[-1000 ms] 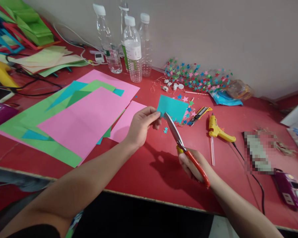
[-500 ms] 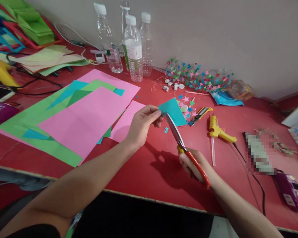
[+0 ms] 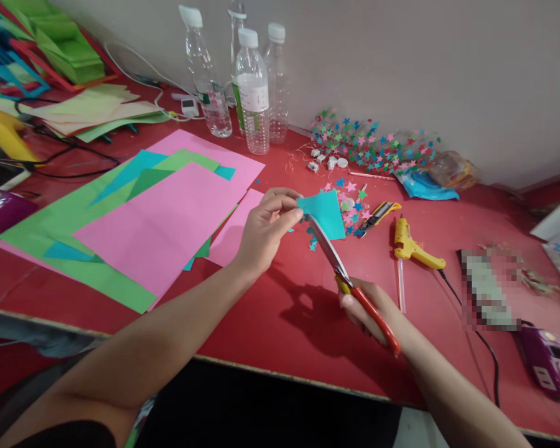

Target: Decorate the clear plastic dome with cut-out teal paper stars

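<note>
Nearby, stars point(image 3: 351, 186) lie beside a cutter point(image 3: 378, 218), left grip point(image 3: 267, 231) pinching turquoise paper point(image 3: 326, 214), right grip point(image 3: 382, 303) clasping scissors point(image 3: 342, 272).

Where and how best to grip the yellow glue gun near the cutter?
The glue gun seems best gripped by its handle, from above and the right: it lies on its side, handle stretching right, clear of the far-pointing nozzle and the near-pointing glue stick.
</note>
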Demonstrator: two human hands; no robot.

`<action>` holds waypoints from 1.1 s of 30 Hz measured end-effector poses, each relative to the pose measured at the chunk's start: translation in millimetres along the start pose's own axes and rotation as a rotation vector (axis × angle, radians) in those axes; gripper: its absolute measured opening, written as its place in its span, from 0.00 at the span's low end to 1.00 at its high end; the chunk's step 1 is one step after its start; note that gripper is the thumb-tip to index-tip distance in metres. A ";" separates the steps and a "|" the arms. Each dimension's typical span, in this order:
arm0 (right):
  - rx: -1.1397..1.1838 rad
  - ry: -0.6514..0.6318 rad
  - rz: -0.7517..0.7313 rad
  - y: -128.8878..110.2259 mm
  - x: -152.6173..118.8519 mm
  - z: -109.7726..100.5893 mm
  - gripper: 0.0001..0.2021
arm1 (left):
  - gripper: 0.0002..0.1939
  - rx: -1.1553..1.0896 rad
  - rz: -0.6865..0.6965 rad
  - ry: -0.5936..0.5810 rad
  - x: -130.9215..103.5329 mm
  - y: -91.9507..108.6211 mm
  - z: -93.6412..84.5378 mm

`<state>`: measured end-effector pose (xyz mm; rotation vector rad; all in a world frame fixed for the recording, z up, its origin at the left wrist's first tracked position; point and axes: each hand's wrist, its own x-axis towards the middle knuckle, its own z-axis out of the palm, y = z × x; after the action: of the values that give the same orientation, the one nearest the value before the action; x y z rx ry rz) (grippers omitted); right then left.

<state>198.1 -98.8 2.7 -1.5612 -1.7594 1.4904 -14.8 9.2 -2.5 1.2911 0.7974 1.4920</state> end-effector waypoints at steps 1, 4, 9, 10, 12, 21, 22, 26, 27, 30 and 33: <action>-0.002 0.000 0.000 0.2 0.1 0.2 0.29 | 0.05 0.011 0.011 -0.006 -0.1 0.9 0.2; 0.018 0.007 0.000 -1.1 -0.5 1.3 0.29 | 0.04 0.035 0.026 -0.029 -0.9 2.8 0.8; 0.041 0.009 0.004 -5.5 -2.8 2.3 0.29 | 0.04 0.015 0.004 -0.065 -1.3 2.3 0.8; 0.041 0.009 0.004 -6.0 -3.0 2.4 0.29 | 0.04 0.007 -0.004 -0.076 -1.3 1.9 0.8; 0.045 0.019 0.009 -6.7 -3.1 2.5 0.28 | 0.04 -0.012 -0.015 -0.098 -1.4 1.4 1.1; 0.068 0.018 0.023 -3.7 -0.3 3.0 0.29 | 0.04 -0.093 -0.084 -0.146 -1.3 3.4 2.8; 0.067 0.018 0.028 -2.7 0.2 3.0 0.29 | 0.04 -0.094 -0.086 -0.147 -1.1 3.7 2.6; 0.052 0.035 0.049 1.2 0.9 2.6 0.28 | 0.04 -0.097 -0.091 -0.147 -0.3 4.0 2.1; 0.047 0.039 0.051 1.7 0.9 2.4 0.28 | 0.04 -0.096 -0.097 -0.147 -0.2 4.1 2.1; 0.051 0.037 0.048 0.4 0.1 2.4 0.28 | 0.05 -0.098 -0.112 -0.145 0.2 4.5 2.3; 0.083 0.026 0.056 -4.2 -1.3 3.1 0.29 | 0.04 -0.117 -0.113 -0.142 0.1 5.2 2.8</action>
<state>193.9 -100.6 5.6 -1.5926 -1.6309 1.5413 -13.4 7.4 2.9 1.2293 0.6696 1.3220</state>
